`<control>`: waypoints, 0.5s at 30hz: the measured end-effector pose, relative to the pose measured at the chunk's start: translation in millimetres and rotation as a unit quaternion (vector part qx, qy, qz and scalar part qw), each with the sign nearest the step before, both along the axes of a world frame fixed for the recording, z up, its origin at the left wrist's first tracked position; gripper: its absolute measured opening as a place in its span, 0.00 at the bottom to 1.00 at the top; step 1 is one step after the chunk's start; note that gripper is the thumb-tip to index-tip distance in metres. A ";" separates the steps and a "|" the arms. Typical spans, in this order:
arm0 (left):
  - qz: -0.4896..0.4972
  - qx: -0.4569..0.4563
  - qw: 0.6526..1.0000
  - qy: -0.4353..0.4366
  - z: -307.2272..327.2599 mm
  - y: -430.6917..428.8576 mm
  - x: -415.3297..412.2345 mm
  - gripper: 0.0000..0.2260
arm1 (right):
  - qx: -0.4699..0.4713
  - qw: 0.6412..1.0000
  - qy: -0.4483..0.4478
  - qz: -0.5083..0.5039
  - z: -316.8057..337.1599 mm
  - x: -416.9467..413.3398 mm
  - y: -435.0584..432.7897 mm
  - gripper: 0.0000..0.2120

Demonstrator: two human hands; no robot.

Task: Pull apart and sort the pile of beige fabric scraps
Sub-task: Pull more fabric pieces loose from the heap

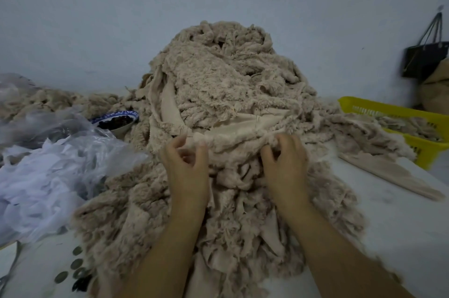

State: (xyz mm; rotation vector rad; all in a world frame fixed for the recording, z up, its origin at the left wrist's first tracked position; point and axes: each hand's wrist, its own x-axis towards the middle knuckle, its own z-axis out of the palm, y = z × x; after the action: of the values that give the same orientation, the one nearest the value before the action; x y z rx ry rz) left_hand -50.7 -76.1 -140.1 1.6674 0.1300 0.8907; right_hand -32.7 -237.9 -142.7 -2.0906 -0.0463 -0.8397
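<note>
A tall pile of beige fleecy fabric scraps (226,78) rises against the wall and spills over the white table toward me. Across its front lies one scrap (233,136) with a smooth beige backing and a fluffy edge. My left hand (187,166) pinches the left end of that fluffy edge between thumb and curled fingers. My right hand (284,159) grips the same edge further right, fingers curled into the fleece. Both forearms lie over the lower scraps.
A yellow plastic basket (422,151) with beige scraps stands at the right. Crumpled clear and white plastic bags (48,164) fill the left, with a blue-rimmed bowl (116,120) behind them. Several coins (76,263) lie near the front left. A black bag (422,57) hangs on the wall.
</note>
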 end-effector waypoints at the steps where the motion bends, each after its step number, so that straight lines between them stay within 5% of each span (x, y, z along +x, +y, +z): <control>1: 0.014 0.067 0.995 -0.067 3.5 -3.4 -2.8 0.11 | -0.003 0.999 -0.043 -0.004 5.0 -3.7 0.3 0.09; 3: -0.040 0.202 0.971 -0.117 2.6 -8.4 -3.1 0.11 | -0.041 0.993 -0.107 0.021 14.1 -12.4 5.7 0.11; 6: -0.198 0.301 0.933 -0.009 -10.6 -16.2 -1.1 0.16 | -0.113 0.970 -0.118 0.178 23.6 -28.7 20.3 0.19; 8: -0.196 0.298 0.933 0.056 -23.9 -13.1 2.4 0.12 | -0.146 0.944 -0.087 0.281 23.6 -37.5 31.6 0.23; 12: -0.171 -0.011 0.982 0.084 -14.1 -2.9 1.2 0.12 | -0.151 0.954 -0.080 0.247 12.5 -34.1 40.6 0.23; 15: -0.128 -0.128 0.980 0.078 -7.8 -2.1 1.0 0.13 | -0.126 0.980 0.032 0.154 2.3 -19.6 31.0 0.28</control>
State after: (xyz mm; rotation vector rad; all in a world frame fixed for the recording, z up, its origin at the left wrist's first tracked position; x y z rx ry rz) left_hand -49.7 -78.2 -147.9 1.4708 0.1276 0.5264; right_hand -52.2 -206.9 -140.4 -2.2662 -0.4512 -0.6026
